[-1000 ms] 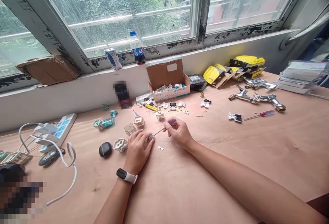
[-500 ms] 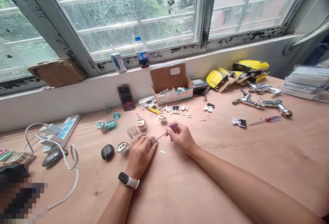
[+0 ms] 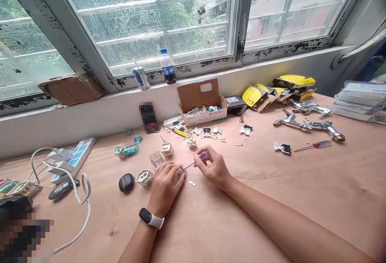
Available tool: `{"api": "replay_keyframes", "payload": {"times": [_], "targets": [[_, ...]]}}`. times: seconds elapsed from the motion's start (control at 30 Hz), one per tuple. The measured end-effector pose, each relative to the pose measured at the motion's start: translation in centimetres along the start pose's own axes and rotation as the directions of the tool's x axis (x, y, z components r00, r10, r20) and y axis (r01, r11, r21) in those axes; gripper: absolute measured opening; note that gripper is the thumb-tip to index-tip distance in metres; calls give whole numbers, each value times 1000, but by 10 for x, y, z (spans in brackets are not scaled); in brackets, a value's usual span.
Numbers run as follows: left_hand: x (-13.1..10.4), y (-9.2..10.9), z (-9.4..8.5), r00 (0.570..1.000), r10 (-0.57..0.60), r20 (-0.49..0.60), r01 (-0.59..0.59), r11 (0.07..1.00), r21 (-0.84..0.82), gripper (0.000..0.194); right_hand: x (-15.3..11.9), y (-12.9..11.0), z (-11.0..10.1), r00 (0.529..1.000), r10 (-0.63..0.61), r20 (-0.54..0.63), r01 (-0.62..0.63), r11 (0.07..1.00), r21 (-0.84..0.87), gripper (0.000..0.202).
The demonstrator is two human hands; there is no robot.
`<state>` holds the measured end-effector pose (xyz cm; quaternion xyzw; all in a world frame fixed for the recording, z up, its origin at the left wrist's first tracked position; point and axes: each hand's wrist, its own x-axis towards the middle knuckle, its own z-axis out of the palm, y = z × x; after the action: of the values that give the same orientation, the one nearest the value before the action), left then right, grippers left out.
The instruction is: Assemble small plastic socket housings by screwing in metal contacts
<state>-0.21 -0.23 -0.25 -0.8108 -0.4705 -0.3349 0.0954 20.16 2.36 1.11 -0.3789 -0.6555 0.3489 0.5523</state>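
My right hand (image 3: 213, 166) is closed around the purple handle of a screwdriver (image 3: 190, 165), whose shaft points down and left. Its tip meets a small part (image 3: 181, 170) that my left hand (image 3: 167, 180) pins on the table; the fingers hide most of that part. A small pale blade-like strip (image 3: 192, 183) lies just right of my left hand. Beside the left fingers are a pencil sharpener (image 3: 144, 177) with a white top and a clear case (image 3: 157, 159). Two more sharpeners (image 3: 167, 149) (image 3: 191, 142) stand behind my hands.
An open carton of small parts (image 3: 205, 116) stands at the back. Metal taps (image 3: 310, 126) and a red-handled screwdriver (image 3: 322, 144) lie right. On the left are a black oval case (image 3: 126, 183), green sharpeners (image 3: 120, 152), a power strip (image 3: 76, 158) and a white cable (image 3: 87, 214).
The view has shifted slightly, so the scene sits a little lower. The screwdriver handle is turned a little in my right hand; both hands stay in nearly the same place.
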Motion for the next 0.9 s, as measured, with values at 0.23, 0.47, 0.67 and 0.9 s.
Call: {"api": "replay_keyframes", "payload": {"times": [0.23,0.47,0.67,0.9], "targets": [[1,3,-2,1000,4,-23,-4,1000,4,19,-3,-1,3,992,-128,9,129,990,-58,12],[2,5,-3,1000,-2,-14,1,1000,-15,18,-5,-3,4,988,-154,23,155,988,-29,12],[2,5,-3,1000,-15,1,15,1000,-23,17,-4,-4,4,990,-137,20,137,990,-31,14],[1,5,-3,1000,-15,6,15,999,-28,18,-1,-7,2,998,-40,-39,40,999,-1,21]]}}
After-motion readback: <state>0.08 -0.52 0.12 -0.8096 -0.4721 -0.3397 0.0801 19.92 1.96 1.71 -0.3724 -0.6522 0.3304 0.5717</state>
